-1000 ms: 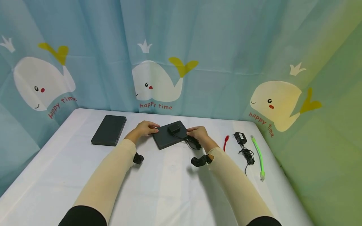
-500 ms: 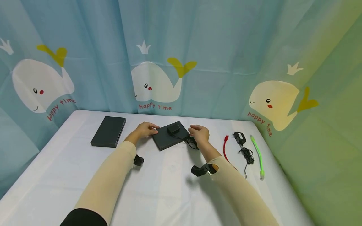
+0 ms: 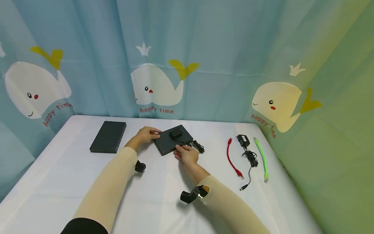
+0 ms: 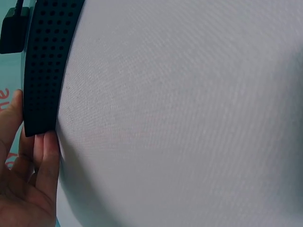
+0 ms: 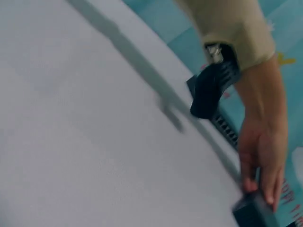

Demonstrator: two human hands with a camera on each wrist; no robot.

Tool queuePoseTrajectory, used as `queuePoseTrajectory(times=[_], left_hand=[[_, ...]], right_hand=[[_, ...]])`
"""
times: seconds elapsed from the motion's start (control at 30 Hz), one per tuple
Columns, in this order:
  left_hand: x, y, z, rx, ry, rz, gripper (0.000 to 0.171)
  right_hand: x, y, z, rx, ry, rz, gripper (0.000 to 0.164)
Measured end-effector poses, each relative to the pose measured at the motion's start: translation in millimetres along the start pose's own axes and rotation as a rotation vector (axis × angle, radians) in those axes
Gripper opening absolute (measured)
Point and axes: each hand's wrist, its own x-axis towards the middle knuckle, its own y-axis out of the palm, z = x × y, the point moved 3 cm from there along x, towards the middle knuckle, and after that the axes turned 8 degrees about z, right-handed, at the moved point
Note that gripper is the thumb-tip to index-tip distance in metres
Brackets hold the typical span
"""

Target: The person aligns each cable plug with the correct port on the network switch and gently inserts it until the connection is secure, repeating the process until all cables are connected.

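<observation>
My left hand point(image 3: 146, 134) pinches the left corner of a flat black network switch point(image 3: 165, 142), thumb above and fingers below, as the left wrist view shows beside its perforated side point(image 4: 47, 66). A black power adapter point(image 3: 176, 133) lies on top; its coiled cable point(image 3: 198, 147) trails off to the right. My right hand point(image 3: 188, 155) is at the near edge of the switch, fingertips at or against it; whether they grip is unclear. In the right wrist view I see my left hand point(image 5: 262, 146) at a dark corner of the switch point(image 5: 255, 210); my right hand is outside that view.
A second black switch point(image 3: 108, 137) with ports along its side lies at the left. On the right lie a red network cable point(image 3: 231, 159), another power adapter point(image 3: 243, 140) with bundled cord point(image 3: 251, 158), and a green network cable point(image 3: 262, 157). A whale-print curtain point(image 3: 216, 65) hangs behind the table.
My right hand has let go of the right side of the switch and moved left and toward me to its near edge. The left hand keeps its hold, and the adapter stays on top.
</observation>
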Motion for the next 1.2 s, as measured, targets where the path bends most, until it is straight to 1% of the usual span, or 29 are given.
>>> queuePoseTrajectory(times=[0.07,0.13,0.27,0.5,0.6,0.73,0.87,1.07,1.2], left_hand=[[-1.7,-0.3,-0.1,0.008,0.003,-0.015,0.036],[-2.2,0.4,-0.3,0.008,-0.012,-0.022,0.037],[-3.8,-0.5,-2.5,0.038,-0.001,-0.04,0.037],[-4.8,-4.0,-4.0,0.047,-0.004,-0.047,0.036],[-4.7,-4.6,-4.5,0.072,-0.008,-0.051,0.036],[-4.9,-5.0,-3.7,0.091,-0.02,-0.057,0.036],[-7.5,-3.5,-3.4,0.101,-0.017,-0.042,0.038],[-13.7,1.7,-2.1,0.076,-0.006,-0.03,0.039],[-17.8,7.7,-1.0,0.013,-0.014,-0.025,0.042]], right_hand=[[2,5,-3,-0.011,-0.014,-0.058,0.041],[3,9,-4,-0.015,-0.028,-0.097,0.039],[5,14,-4,-0.018,-0.035,-0.125,0.039],[6,17,0,-0.022,-0.013,-0.095,0.039],[7,17,1,-0.025,-0.014,-0.083,0.038],[10,17,3,-0.062,-0.018,-0.078,0.036],[15,14,4,-0.11,-0.008,-0.08,0.034],[21,7,9,-0.16,0.036,-0.038,0.032],[25,1,14,-0.201,0.065,-0.028,0.03]])
